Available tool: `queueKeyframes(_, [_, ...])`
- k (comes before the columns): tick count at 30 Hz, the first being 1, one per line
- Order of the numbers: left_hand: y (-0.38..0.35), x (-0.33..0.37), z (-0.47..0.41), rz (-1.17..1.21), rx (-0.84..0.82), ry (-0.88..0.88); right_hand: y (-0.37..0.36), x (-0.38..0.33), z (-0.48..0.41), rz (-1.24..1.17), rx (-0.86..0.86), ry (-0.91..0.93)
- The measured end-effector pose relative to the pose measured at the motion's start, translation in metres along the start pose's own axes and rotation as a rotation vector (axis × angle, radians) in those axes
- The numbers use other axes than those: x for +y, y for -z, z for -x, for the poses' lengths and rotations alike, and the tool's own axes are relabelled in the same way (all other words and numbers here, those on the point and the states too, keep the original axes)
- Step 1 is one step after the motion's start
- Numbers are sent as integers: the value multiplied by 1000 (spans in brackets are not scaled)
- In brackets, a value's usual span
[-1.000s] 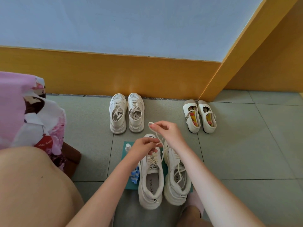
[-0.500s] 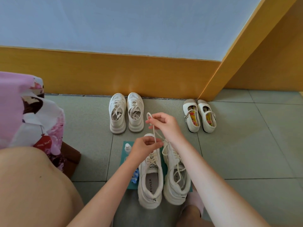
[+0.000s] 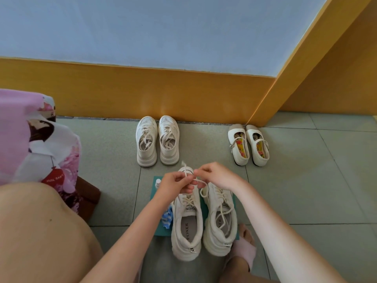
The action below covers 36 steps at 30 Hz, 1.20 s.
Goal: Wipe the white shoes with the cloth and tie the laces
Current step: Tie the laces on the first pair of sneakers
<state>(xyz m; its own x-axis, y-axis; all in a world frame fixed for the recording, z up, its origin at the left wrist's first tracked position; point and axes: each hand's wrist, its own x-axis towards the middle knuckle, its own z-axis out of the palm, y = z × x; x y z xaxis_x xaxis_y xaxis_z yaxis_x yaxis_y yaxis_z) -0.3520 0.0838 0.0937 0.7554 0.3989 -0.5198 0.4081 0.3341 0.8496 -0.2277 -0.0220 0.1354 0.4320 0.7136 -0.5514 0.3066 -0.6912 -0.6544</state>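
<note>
both hands [image 3: 175,183] [image 3: 216,176] pinch the lace [image 3: 201,181] just above left shoe's [image 3: 186,225] toe.

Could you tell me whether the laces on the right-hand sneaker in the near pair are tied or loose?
Loose. The right sneaker's lace trails slack into its opening with no bow, while both hands work the left sneaker's lace.

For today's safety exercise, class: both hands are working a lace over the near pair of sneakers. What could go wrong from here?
1. The left hand and right hand pinch a thin lace; it may slip loose.
2. The right sneaker has slack laces that could tangle in.
3. The small bottle beside the left wrist could be knocked over.
</note>
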Motion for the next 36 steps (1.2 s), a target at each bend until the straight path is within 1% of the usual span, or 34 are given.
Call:
queueKeyframes(2, [1, 0, 0, -70, 25, -16, -2, 11, 6, -55, 13, 2])
queueKeyframes(5, [1, 2, 1, -368, 97, -63, -4, 15, 12, -143, 92, 22])
queueKeyframes(6, [1, 3, 1, -416, 106, -65, -5, 14, 14, -164, 134, 29])
queueKeyframes(8, [2, 2, 1, -394, 90, -38, -7, 12, 18, -209, 211, 56])
queueKeyframes(9, [2, 2, 2, -328, 71, -10, -9, 12, 20, -225, 219, 73])
queueKeyframes(10, [3, 3, 4, -236, 47, 22, -11, 11, 23, -234, 186, 94])
queueKeyframes(12, [6, 3, 5, -89, 15, 65, -16, 12, 27, -224, 21, 103])
queueKeyframes(14, [9, 3, 6, -64, -5, 77, -21, 17, 29, -148, -128, 73])
queueKeyframes(15, [9, 2, 6, -87, -11, 73, -23, 20, 28, -104, -142, 66])
queueKeyframes(17, [9, 2, 7, -157, -11, 44, -24, 26, 24, -127, -64, 62])
queueKeyframes(19, [9, 2, 7, -264, 14, -15, -25, 30, 19, -272, 97, 45])
queueKeyframes(20, [9, 1, 6, -358, 34, -59, -26, 32, 16, -347, 148, 32])
queueKeyframes(21, [8, 1, 5, -460, 51, -108, -27, 33, 14, -409, 150, 27])
queueKeyframes(22, [8, -1, 5, -540, 69, -155, -29, 34, 12, -453, 116, 32])
queueKeyframes(24, [5, -2, 7, -590, 109, -210, -35, 34, 8, -508, 32, 43])
queueKeyframes(27, [3, -3, 9, -482, 166, -204, -40, 31, 3, -565, -20, 31])
queueKeyframes(30, [4, -6, 10, -310, 143, -165, -40, 30, 0, -587, -28, 33])
queueKeyframes(33, [5, -8, 11, -212, 133, -160, -37, 34, -2, -568, -18, 20])
queueKeyframes(36, [3, -8, 13, -117, 114, -147, -31, 35, -2, -584, -60, 21])
